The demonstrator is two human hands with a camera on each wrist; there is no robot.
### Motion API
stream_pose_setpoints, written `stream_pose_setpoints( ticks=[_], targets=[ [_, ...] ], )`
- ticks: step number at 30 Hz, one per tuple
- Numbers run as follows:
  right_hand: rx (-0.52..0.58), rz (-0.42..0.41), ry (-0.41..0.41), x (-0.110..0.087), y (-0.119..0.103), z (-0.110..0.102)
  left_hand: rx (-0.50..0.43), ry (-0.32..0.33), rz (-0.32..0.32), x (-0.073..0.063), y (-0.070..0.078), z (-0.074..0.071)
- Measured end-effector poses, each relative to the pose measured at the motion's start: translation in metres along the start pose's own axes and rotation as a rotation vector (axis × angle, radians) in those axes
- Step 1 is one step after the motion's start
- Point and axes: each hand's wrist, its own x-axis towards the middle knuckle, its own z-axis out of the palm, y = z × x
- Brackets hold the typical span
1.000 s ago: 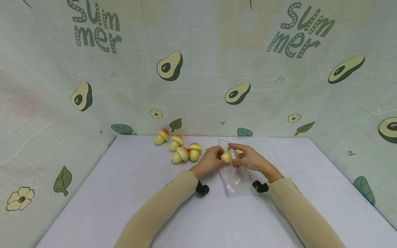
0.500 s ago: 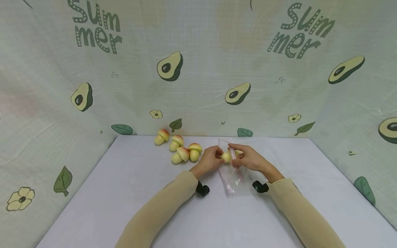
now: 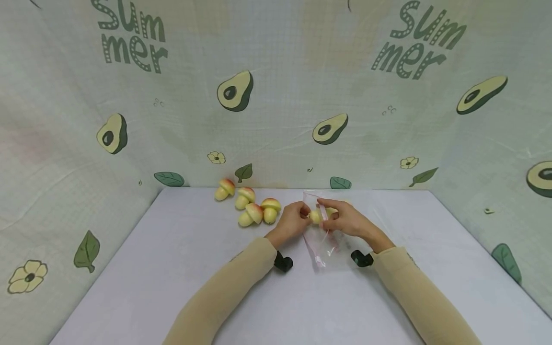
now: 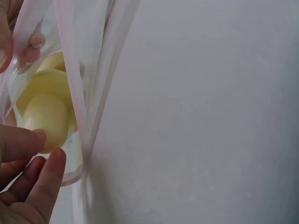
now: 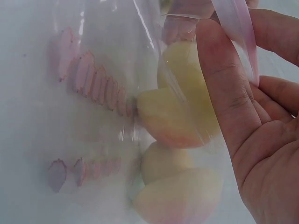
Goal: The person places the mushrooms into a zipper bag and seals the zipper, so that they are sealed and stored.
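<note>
Bagging seems underway: the left hand [image 3: 293, 221] pinches a yellow, pink-capped mushroom shape [image 4: 46, 112] partly inside the clear plastic bag [image 3: 334, 244], the right hand [image 3: 348, 221] pinches its rim [image 5: 243, 32], and pushing deeper seems needed.

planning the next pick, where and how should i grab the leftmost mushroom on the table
The stem of the leftmost mushroom is probably best, pinched from above and the near left. It is narrower than the red-topped cap and points toward the near left. The next mushroom lies to its right, so the left side looks freer.
</note>
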Motion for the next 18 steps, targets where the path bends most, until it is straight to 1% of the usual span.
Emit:
stream_pose_setpoints(
  ticks=[7, 13, 18],
  targets=[
    [0.001, 0.016, 0.006, 0.0004, -0.0022, 0.0004, 0.003, 0.010, 0.015, 0.0006, -0.0006, 0.0018],
    [-0.013, 0.017, 0.012, 0.0008, -0.0039, -0.0003, -0.007, 0.014, -0.004, 0.0040, 0.0009, 0.0052],
    [-0.020, 0.019, 0.018, 0.0003, -0.0044, -0.0007, -0.021, 0.010, -0.019, 0.0056, 0.0024, 0.0049]
  ],
)
